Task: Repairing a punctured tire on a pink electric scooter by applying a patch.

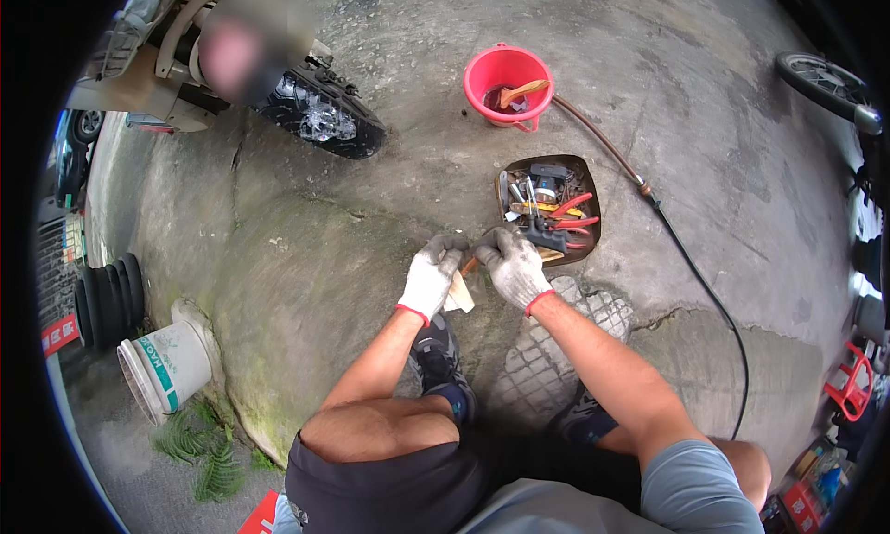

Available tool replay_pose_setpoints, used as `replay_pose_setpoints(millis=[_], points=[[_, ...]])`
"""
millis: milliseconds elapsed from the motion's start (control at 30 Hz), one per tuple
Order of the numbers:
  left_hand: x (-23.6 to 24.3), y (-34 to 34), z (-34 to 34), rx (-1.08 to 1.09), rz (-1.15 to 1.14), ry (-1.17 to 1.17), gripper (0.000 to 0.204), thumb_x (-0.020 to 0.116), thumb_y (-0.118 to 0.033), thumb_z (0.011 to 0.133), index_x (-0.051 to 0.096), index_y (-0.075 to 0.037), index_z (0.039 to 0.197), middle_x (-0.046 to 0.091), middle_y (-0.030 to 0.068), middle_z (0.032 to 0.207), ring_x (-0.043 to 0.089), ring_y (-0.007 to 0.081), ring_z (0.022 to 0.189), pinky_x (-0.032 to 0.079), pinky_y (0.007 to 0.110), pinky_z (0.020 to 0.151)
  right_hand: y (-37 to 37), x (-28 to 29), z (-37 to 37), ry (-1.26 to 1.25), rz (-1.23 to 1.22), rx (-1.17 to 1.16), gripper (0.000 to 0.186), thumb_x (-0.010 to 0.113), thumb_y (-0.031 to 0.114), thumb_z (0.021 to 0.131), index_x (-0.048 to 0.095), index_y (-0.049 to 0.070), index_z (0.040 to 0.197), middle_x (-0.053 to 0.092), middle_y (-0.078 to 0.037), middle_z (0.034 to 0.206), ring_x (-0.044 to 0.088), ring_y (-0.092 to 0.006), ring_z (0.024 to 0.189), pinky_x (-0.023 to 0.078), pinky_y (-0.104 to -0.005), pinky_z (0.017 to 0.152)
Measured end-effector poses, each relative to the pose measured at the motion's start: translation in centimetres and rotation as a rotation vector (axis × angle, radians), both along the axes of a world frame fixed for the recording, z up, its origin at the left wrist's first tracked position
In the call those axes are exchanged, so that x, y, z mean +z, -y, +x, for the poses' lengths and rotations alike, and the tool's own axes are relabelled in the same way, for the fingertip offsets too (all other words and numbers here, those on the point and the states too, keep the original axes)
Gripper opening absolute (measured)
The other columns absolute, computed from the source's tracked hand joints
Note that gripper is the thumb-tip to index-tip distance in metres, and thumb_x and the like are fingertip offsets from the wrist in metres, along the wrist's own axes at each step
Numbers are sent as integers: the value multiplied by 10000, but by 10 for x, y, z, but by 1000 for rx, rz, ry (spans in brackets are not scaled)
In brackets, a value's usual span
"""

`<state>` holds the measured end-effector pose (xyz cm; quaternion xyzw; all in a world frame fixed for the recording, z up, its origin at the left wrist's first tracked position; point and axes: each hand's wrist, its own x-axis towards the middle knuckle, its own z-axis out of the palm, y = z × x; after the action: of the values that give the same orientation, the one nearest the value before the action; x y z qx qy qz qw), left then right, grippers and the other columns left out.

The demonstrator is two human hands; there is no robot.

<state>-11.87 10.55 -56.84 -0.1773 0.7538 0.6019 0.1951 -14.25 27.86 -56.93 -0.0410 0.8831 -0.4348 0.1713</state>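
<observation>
Both my hands wear white work gloves with greyed fingers and red cuffs. They are close together in front of my knees, low over the concrete. My left hand point(430, 276) is closed, with a cream, flat strip point(459, 296) hanging beside its fingers. My right hand point(512, 267) is closed at the other end of a short orange-brown piece point(470, 266) that spans the gap between the hands. Whether the strip and this piece are one thing, I cannot tell. Just beyond my right hand lies a dark tool tray point(596, 205) holding red-handled pliers point(572, 223) and other hand tools.
A red bucket point(476, 70) with a wooden-handled brush point(522, 94) stands ahead, and a hose point(691, 247) runs from beside it to the right. A motorcycle wheel point(329, 121) is far left. A white bucket point(171, 367) lies tipped at left, near black pots point(109, 300).
</observation>
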Motion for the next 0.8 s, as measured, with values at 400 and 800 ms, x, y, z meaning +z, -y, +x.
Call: replay_pose_setpoints(millis=[400, 800], points=[[30, -13, -4, 299, 655, 321, 352, 695, -175, 875, 555, -53, 1173, 639, 40, 982, 621, 151, 893, 518, 311, 763, 10, -2, 2, 26, -149, -95, 191, 561, 209, 895, 583, 42, 986, 624, -198, 960, 587, -410, 946, 453, -492, 821], [9, -23, 4, 390, 498, 366, 164, 641, -189, 907, 621, -71, 1018, 651, 41, 892, 618, 152, 717, 508, 330, 636, 7, -5, 2, -101, -47, -95, 152, 568, 187, 910, 575, 38, 939, 642, -206, 855, 613, -428, 826, 467, -492, 716]])
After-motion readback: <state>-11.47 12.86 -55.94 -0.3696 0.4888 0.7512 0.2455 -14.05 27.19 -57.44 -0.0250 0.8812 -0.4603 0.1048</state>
